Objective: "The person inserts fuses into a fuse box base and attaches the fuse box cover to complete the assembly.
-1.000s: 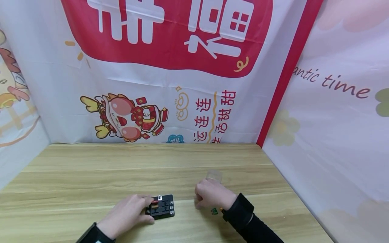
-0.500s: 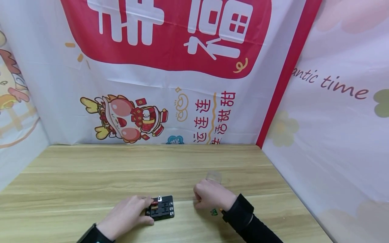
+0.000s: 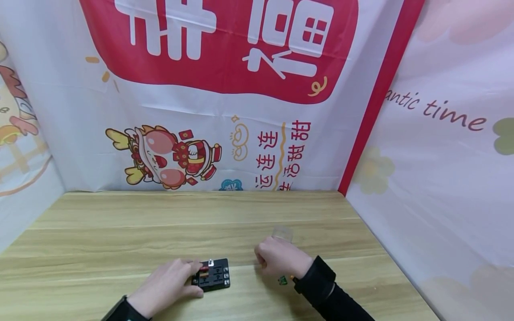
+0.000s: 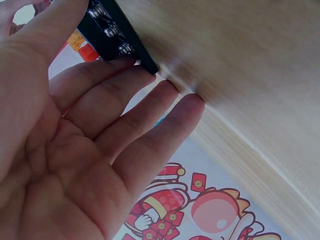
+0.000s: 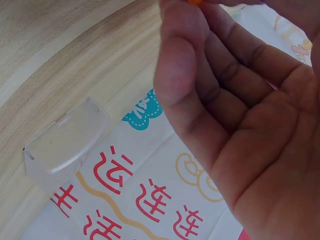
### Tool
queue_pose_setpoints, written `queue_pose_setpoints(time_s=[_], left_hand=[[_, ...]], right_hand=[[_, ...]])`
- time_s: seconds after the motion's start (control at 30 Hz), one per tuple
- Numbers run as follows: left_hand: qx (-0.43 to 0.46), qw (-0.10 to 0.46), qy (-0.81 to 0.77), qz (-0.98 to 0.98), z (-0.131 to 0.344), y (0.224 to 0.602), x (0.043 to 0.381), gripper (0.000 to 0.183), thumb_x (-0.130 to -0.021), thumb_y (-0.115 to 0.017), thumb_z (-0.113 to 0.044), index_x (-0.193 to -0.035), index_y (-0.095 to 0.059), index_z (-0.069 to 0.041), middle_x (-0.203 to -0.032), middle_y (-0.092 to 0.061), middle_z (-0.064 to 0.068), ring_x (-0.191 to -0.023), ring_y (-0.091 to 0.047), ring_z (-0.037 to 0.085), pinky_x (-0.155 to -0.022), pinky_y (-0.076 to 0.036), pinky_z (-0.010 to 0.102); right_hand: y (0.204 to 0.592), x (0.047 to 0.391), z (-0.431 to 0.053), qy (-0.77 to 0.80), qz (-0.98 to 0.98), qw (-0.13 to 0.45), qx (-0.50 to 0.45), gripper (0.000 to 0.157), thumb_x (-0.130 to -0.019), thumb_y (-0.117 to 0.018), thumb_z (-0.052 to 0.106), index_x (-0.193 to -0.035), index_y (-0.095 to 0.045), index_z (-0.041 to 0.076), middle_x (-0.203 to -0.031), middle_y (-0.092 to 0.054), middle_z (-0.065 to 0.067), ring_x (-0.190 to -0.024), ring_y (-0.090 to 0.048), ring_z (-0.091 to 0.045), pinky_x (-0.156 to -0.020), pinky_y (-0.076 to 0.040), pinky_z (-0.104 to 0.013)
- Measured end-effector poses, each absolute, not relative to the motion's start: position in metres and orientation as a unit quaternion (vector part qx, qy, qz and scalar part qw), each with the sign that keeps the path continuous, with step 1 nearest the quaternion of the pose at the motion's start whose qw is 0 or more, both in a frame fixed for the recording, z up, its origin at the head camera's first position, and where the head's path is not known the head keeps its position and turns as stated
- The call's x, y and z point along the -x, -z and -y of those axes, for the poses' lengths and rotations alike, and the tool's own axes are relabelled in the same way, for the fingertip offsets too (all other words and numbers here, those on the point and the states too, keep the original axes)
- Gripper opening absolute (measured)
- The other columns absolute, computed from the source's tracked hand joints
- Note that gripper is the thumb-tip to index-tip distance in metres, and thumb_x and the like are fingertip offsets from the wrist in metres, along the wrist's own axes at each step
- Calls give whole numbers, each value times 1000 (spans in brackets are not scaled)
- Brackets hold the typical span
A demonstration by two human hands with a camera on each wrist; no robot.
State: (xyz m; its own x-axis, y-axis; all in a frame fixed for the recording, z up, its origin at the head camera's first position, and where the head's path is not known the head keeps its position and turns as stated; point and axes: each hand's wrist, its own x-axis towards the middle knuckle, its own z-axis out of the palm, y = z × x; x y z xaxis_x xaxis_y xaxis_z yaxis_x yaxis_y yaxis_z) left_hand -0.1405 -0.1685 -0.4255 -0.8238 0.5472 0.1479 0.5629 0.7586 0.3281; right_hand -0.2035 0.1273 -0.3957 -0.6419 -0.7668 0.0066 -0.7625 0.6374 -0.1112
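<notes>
A black fuse block (image 3: 217, 277) lies on the table, with a red fuse (image 3: 204, 269) and an orange-brown fuse seated on its left part. My left hand (image 3: 166, 285) grips its left end, thumb on the near side and fingers at the far side. In the left wrist view, some fingertips touch the block's edge (image 4: 137, 45). To the right, my right hand (image 3: 281, 258) is held with curled fingers. The right wrist view shows it pinching a small orange fuse (image 5: 195, 1), mostly hidden by the fingers.
Beyond the right hand lies a clear plastic cover (image 3: 283, 232), seen larger in the right wrist view. A green fuse (image 3: 283, 280) sits beside the right wrist, and a small orange piece (image 3: 293, 277) shows partly under the cuff. Printed cloth walls (image 3: 257, 107) enclose the wooden table.
My right hand has shifted very slightly to the left. The left hand and the fuse block stay where they were.
</notes>
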Motion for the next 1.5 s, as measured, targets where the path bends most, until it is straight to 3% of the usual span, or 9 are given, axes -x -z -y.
queue_pose_setpoints(time_s=[0.4,0.73,1.5], left_hand=[[293,12,180,939,167,424,141,45,-76,-73,-46,-104,-68,-11,-87,-64,-8,-65,-45,2,-58,-41,26],[289,11,180,940,167,424,141,47,-76,-73,-46,-105,-68,-10,-89,-65,-7,-66,-45,2,-60,-42,27],[300,20,187,935,168,425,141,44,-77,-72,-45,-104,-69,-11,-92,-65,-8,-70,-50,2,-62,-43,27]], right_hand=[[394,205,-124,63,-907,19,415,20,-73,-68,4,-72,-55,19,-61,-44,13,-52,-41,-2,-49,-32,-16],[392,203,-119,77,-894,-30,441,9,-86,-65,4,-91,-64,12,-79,-55,9,-64,-48,2,-57,-37,-11],[392,202,-114,82,-886,-83,448,9,-87,-68,10,-96,-69,12,-84,-58,9,-68,-51,4,-61,-37,-7]])
